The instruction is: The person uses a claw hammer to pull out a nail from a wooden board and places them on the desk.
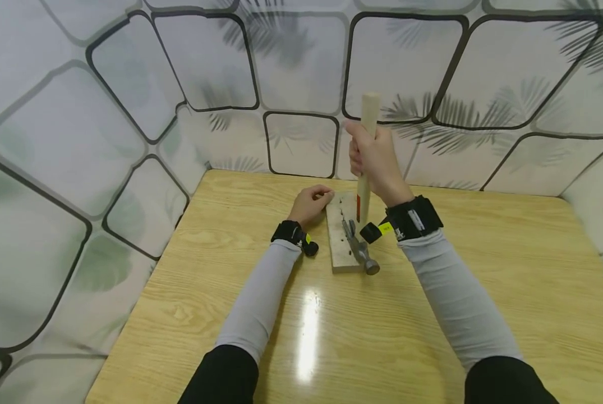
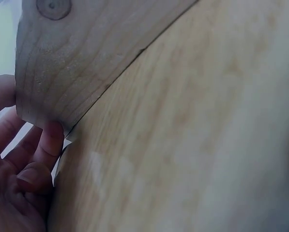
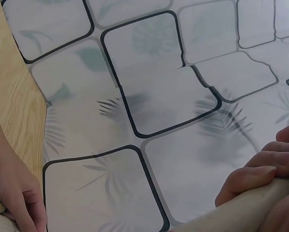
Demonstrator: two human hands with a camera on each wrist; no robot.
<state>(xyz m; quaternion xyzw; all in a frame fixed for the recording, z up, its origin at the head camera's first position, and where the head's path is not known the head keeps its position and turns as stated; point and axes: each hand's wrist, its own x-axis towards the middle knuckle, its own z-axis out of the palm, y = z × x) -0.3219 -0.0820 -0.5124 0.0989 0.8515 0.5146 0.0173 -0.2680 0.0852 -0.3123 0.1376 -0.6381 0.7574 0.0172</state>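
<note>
A pale wooden board lies on the table, with several small dark nails or marks along its top. My left hand holds the board's far left corner. In the left wrist view, its curled fingers meet the end of the board. My right hand grips the wooden handle of a claw hammer, which stands nearly upright. The hammer's metal head is down at the board, claw toward the far side and striking face near the right edge. In the right wrist view, fingers wrap the handle.
The wood-grain table extends around the board on all sides. A patterned wall covering rises right behind its far edge. Both wrists wear black straps with small cameras.
</note>
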